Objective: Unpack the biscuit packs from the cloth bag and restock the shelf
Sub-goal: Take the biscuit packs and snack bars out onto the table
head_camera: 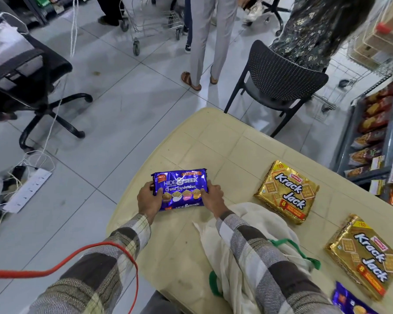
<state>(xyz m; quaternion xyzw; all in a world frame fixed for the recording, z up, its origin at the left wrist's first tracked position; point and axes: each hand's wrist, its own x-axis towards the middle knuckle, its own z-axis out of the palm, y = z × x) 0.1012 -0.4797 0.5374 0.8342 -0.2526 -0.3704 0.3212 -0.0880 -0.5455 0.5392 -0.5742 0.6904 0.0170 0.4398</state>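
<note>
A purple Hide & Seek biscuit pack (pixel 179 185) lies near the left edge of the cream plastic table (pixel 225 143). My left hand (pixel 149 198) grips its left end and my right hand (pixel 212 196) grips its right end. The white cloth bag (pixel 243 234) with green handles lies crumpled on the table under my right forearm. Two gold Krack Jack packs (pixel 286 191) (pixel 364 257) lie flat to the right. Another purple pack (pixel 349 302) shows at the bottom right corner. The shelf (pixel 372 132) with snack packs stands at the right edge.
A dark plastic chair (pixel 279 82) stands beyond the table's far end, with people standing and a trolley (pixel 154 21) behind it. An office chair (pixel 32 87) is at the left. A power strip (pixel 27 189) and cables lie on the floor. A red cable (pixel 77 259) crosses my left sleeve.
</note>
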